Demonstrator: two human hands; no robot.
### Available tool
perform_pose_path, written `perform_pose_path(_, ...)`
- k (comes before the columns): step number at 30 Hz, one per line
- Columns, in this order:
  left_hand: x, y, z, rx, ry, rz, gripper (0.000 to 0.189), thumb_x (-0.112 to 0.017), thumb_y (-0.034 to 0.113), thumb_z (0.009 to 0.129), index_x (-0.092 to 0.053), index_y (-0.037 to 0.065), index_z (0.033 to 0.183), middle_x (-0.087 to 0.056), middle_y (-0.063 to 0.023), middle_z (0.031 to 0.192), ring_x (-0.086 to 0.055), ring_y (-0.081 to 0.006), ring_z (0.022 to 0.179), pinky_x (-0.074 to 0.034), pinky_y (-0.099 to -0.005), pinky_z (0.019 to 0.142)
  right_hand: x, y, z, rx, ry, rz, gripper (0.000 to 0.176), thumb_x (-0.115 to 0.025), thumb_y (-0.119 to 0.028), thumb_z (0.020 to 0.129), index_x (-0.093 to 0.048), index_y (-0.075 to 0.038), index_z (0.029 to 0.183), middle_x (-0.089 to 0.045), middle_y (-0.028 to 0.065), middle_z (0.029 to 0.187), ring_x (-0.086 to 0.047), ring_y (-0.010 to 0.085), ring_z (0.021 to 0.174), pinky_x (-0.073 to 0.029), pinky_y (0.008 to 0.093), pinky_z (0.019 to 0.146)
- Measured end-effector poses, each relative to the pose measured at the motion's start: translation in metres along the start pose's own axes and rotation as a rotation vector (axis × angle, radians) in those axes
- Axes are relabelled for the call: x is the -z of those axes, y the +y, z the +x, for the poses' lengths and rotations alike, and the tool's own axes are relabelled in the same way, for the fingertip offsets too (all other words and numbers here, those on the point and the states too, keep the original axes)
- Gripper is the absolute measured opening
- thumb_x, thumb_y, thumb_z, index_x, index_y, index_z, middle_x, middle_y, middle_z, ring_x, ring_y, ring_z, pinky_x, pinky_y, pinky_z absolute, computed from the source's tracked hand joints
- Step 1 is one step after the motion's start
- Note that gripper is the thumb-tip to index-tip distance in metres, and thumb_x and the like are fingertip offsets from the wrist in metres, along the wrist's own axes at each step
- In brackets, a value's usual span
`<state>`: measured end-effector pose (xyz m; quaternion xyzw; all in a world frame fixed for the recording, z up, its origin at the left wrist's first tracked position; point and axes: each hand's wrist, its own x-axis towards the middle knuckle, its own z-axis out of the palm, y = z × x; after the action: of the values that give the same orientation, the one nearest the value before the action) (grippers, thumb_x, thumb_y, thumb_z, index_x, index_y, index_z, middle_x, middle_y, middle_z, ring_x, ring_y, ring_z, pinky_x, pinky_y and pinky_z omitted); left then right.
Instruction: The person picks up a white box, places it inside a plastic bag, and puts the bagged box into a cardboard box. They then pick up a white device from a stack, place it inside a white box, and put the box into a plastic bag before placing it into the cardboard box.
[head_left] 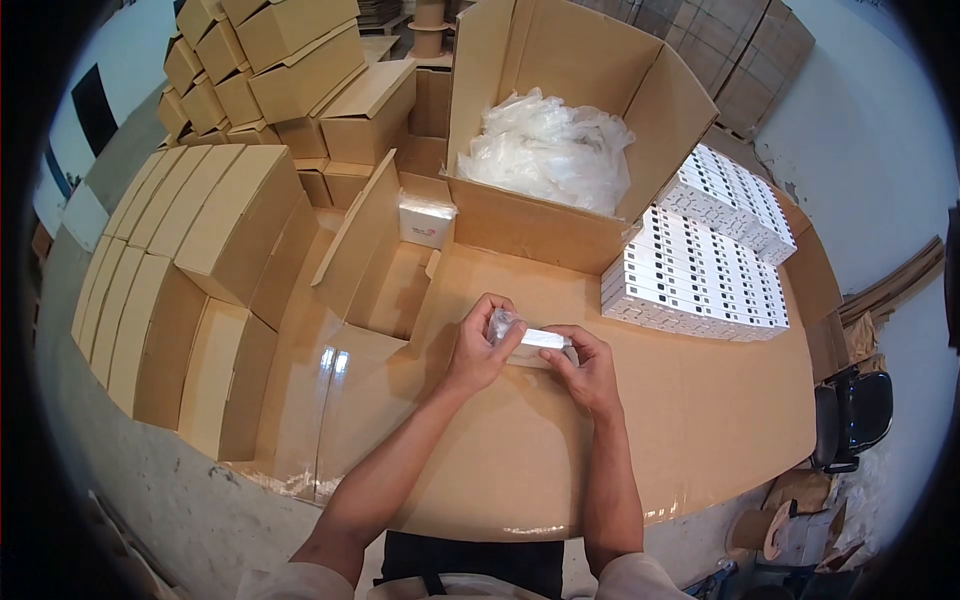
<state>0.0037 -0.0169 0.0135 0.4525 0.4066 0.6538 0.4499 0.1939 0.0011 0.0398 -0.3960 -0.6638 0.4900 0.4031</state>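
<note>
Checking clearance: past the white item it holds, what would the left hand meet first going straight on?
The left hand likely meets the large open carton at its front wall; depth is unclear.

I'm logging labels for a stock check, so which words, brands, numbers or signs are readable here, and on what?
None can be read for certain.
White box inside the open carton: a reddish mark with small print, too small and blurred.
Stacked white boxes: dark squares and tiny marks, illegible.
Held white box: no lettering I can make out.
</note>
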Motion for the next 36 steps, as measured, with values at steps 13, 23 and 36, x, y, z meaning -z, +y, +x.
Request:
perform_pose_path(13, -0.009, 0.018, -0.006, -0.453, 0.122, 0.446, 0.037, -0.073, 0.004, 0.088, -0.055, 0.004, 0.121, -0.059, -0.0112, 0.104, -0.057, -0.0247, 0.097, -0.048, -0.0362, 0.081, 0.002, -0.005, 0.000, -0.086, -0.006, -0.025, 0.025, -0.080, -0.009, 0.090, -0.072, 0.001, 0.112, -0.074, 0.0032, 0.094, -0.062, 0.0086, 0.082, -0.052, 0.0262, 0.075)
perform_pose_path(23, -0.003, 0.027, -0.019, -0.968, -0.002, 1.015, 0.020, -0.077, 0.011, 0.078, -0.074, 0.014, 0.098, -0.066, -0.0017, 0.113, -0.059, -0.0253, 0.106, -0.045, -0.0439, 0.097, 0.002, -0.003, -0.001, -0.017, -0.018, -0.036, 0.024, -0.078, -0.008, 0.090, -0.072, 0.001, 0.111, -0.075, 0.0065, 0.100, -0.067, 0.0129, 0.094, -0.053, 0.0298, 0.086)
perform_pose_path(36, -0.005, 0.024, -0.013, -0.748, -0.041, 0.856, 0.024, -0.078, 0.008, 0.076, -0.070, 0.009, 0.098, -0.064, -0.0053, 0.101, -0.063, -0.0258, 0.096, -0.046, -0.0455, 0.095, 0.002, -0.007, -0.001, -0.013, -0.034, -0.083, 0.022, -0.078, -0.007, 0.090, -0.072, 0.001, 0.110, -0.075, 0.0059, 0.098, -0.066, 0.0118, 0.090, -0.054, 0.0292, 0.082)
